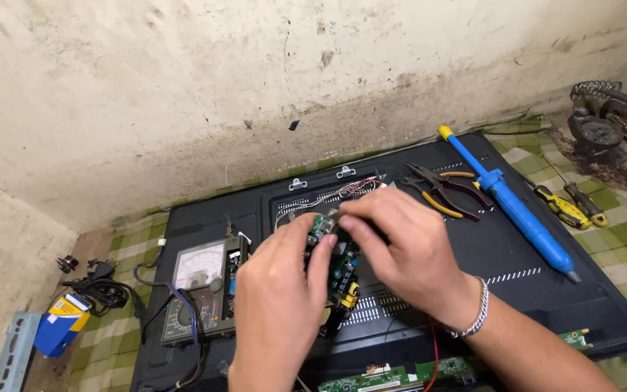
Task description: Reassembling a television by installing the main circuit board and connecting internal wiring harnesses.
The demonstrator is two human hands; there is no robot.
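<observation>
My left hand (281,287) and my right hand (404,243) meet over the back of a black flat television (517,254) lying face down. Together they hold a small green circuit board (342,276) with yellow and black parts, tilted on edge. The left hand grips its upper left side near a small component (319,226). The right hand's fingers pinch the board's top edge from the right. A silver bracelet (477,312) sits on the right wrist. Thin wires (342,192) run from the board toward the television's top.
An analog multimeter (201,287) with leads lies to the left. Pliers (440,190), a blue desoldering pump (513,203) and yellow-handled screwdrivers (571,207) lie at the right. A soldering iron stand (604,109) is far right. A blue box (63,323) sits far left. Green boards (400,376) edge the bottom.
</observation>
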